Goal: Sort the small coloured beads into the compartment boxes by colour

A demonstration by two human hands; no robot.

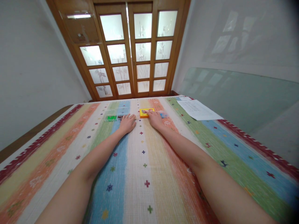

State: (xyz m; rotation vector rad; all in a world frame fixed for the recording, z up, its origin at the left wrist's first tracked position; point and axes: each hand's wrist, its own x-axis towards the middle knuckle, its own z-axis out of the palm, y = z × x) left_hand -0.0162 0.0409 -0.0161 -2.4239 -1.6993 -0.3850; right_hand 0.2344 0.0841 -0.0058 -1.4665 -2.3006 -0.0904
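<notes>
A clear plastic case lies near the far end of the table, with small green pieces and dark pieces in its left part. My left hand rests palm down over the front of the case, beside the dark pieces, fingers stretched out. To its right is a flat yellow box with printing on its top. My right hand lies at the box's right front corner, with fingers extended over its top. Blue pieces show just right of that hand, partly hidden by it.
A striped, patterned cloth covers the table. Printed white sheets lie at the far right. Beyond the table stand wooden doors with frosted panes. A glass panel leans along the right wall.
</notes>
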